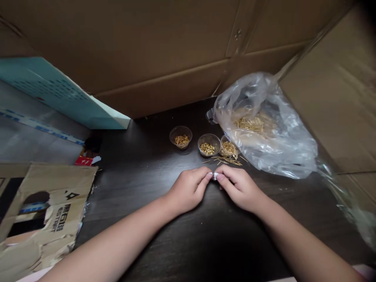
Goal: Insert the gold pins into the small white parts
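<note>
My left hand [190, 187] and my right hand [238, 186] meet fingertip to fingertip low over the dark table. Thumb and forefinger of the right pinch a small white piece [215, 176], its kind too small to make out. The left is closed in a pinch too, at a thin bit beside that piece; what it holds is mostly hidden by the fingers. Just beyond the hands lie several loose thin brass pins [230, 161]. Behind them stand a clear cup [208, 138] and a second clear cup [225, 140], both holding short brass pieces.
Another clear cup [181, 130] with brass pieces stands farther left. A translucent plastic bag [293, 145] with more brass pins lies at the right. Cardboard walls [152, 47] enclose the back and right. At left are a torn cardboard sheet [70, 176] and a light-blue box [53, 90].
</note>
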{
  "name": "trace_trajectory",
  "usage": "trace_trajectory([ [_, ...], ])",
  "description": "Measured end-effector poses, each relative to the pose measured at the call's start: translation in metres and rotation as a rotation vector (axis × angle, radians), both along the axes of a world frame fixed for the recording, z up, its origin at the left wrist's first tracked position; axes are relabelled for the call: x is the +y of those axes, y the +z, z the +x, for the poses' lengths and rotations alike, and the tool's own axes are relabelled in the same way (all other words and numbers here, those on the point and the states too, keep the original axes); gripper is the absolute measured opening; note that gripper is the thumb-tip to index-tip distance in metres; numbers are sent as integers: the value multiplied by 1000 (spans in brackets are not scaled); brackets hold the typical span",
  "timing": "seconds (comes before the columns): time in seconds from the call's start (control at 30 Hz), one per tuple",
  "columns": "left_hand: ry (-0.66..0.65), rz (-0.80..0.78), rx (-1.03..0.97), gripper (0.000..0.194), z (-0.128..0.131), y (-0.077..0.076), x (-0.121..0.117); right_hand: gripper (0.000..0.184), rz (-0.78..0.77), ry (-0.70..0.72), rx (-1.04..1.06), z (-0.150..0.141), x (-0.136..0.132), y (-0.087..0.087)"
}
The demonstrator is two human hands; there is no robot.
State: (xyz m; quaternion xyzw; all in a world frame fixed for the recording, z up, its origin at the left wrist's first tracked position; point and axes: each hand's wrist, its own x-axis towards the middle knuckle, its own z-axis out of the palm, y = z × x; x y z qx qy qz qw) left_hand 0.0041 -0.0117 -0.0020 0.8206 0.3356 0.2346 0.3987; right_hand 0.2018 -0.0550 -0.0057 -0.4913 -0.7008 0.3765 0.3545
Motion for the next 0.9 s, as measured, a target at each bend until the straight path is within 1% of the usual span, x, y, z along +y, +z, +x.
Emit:
trace_trajectory([
  [0.13, -16, 13, -15, 25, -1, 1, 1, 25, -27, -8, -1, 1, 3, 2],
  [0.23, 2, 7, -65, 25, -3, 1, 0, 27, -94, -43, 49, 1, 4, 3],
  [0.33, 77, 16, -100, 26, -5, -1, -1, 31, -177, -89, 173, -5, 6, -1],
  [0.4, 137, 24, -119, 26, -6, -2, -1, 32, -195, -110, 235, -11, 8, -2],
  [0.47, 173, 35, -138, 24, -7, -3, -2, 32, -166, -105, 211, -16, 11, 0],
  [0.6, 217, 74, -139, 20, -8, -3, -2, 31, -20, -21, 41, -17, 18, 8],
  [0.67, 231, 96, -120, 18, -9, -3, -2, 31, 26, 29, 13, -16, 21, 8],
  [0.73, 223, 121, -96, 16, -11, -3, -4, 32, 33, 58, 29, -15, 22, 3],
  [0.8, 208, 135, -69, 16, -13, -3, -7, 33, -27, 79, 99, -16, 22, -4],
  [0.9, 201, 132, -46, 17, -17, -4, -11, 36, -204, 123, 279, -20, 19, -14],
])
